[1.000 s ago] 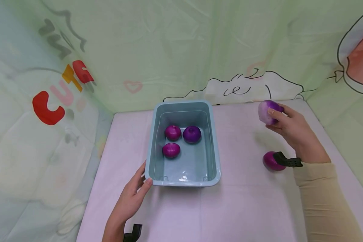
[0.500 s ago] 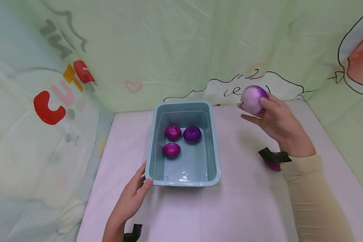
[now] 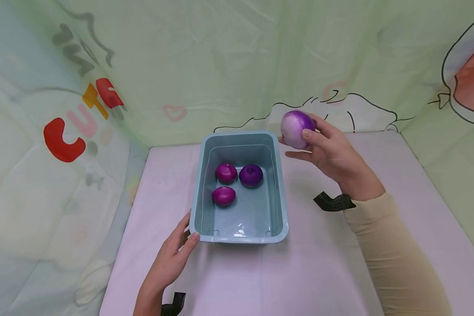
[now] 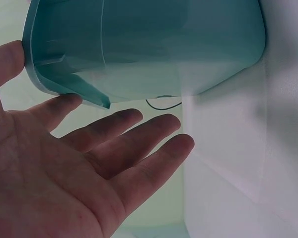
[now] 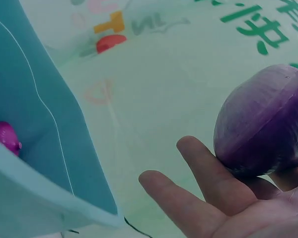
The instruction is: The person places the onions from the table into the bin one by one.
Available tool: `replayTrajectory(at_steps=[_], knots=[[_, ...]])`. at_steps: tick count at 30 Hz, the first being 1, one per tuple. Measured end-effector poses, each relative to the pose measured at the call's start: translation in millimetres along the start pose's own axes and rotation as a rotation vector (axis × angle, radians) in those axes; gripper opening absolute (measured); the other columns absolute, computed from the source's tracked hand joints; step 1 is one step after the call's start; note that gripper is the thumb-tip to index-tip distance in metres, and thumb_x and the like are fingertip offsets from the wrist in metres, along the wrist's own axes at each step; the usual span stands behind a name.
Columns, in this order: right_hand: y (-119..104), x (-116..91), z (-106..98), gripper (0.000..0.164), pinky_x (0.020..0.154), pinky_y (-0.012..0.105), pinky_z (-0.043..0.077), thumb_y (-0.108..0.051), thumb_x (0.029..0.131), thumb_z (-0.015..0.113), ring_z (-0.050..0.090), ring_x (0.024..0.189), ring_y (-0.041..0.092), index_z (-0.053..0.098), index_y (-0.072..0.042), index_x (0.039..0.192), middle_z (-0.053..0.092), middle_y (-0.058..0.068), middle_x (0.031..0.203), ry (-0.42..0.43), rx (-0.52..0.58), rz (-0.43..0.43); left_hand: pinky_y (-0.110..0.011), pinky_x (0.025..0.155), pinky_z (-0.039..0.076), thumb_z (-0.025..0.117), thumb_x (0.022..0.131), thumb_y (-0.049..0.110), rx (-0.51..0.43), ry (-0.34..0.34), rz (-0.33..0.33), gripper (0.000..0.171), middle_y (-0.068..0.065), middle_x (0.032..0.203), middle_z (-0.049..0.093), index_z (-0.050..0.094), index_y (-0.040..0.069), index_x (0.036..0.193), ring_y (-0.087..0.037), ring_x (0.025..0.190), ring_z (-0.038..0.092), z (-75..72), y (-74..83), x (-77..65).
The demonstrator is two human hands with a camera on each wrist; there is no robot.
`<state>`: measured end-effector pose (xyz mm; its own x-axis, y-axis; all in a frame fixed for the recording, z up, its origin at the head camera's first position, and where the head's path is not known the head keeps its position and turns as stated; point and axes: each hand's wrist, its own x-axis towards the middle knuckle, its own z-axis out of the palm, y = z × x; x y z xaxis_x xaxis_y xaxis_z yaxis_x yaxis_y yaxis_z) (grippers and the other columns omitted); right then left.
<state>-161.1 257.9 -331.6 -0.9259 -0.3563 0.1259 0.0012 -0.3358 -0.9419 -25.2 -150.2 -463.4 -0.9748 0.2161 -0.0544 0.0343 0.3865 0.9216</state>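
A light blue plastic bin (image 3: 278, 193) stands on the table with three purple onions inside: one at back left (image 3: 226, 174), a darker one beside it (image 3: 250, 175), and one nearer the front (image 3: 224, 196). My right hand (image 3: 332, 153) grips a larger pale-and-purple onion (image 3: 296, 129) between thumb and fingers, just off the bin's back right corner. In the right wrist view that onion (image 5: 263, 121) sits against the fingers, two of them stretched out below it. My left hand (image 3: 170, 259) touches the bin's front left corner with thumb and index finger, its other fingers extended beside the wall.
A pale cloth covers the table (image 3: 237, 281). Printed curtains (image 3: 237, 66) rise behind it and along both sides. Black straps with mounts are on both wrists, the right one (image 3: 333, 202) over the table.
My right hand has moved left toward the bin with the pale-and-purple onion. Another purple onion on the table at right is now hidden behind the right arm. The left hand and bin stay put.
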Motion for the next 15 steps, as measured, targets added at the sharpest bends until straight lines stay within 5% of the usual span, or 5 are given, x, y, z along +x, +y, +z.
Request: replayTrajectory(at_steps=[7, 15], knots=[[12, 24, 32, 0.061, 0.104, 0.046, 0.049, -0.012, 0.103, 0.065, 0.047, 0.132, 0.038, 0.040, -0.011, 0.159, 0.038, 0.019, 0.152, 0.015, -0.158, 0.089, -0.058, 0.100, 0.049, 0.060, 0.108, 0.035, 0.003, -0.002, 0.000, 0.064, 0.008, 0.163, 0.034, 0.028, 0.043, 0.163, -0.038, 0.140, 0.047, -0.1, -0.9, -0.4], [37, 45, 60, 0.068, 0.104, 0.043, 0.049, -0.028, 0.097, 0.076, 0.054, 0.127, 0.028, 0.047, -0.019, 0.157, 0.056, 0.012, 0.140, -0.049, -0.417, 0.109, -0.058, 0.101, 0.048, 0.060, 0.108, 0.035, 0.010, 0.000, -0.002, 0.065, 0.008, 0.163, 0.034, 0.027, 0.043, 0.163, -0.038, 0.140, 0.046, 1.6, -0.5, 0.0]])
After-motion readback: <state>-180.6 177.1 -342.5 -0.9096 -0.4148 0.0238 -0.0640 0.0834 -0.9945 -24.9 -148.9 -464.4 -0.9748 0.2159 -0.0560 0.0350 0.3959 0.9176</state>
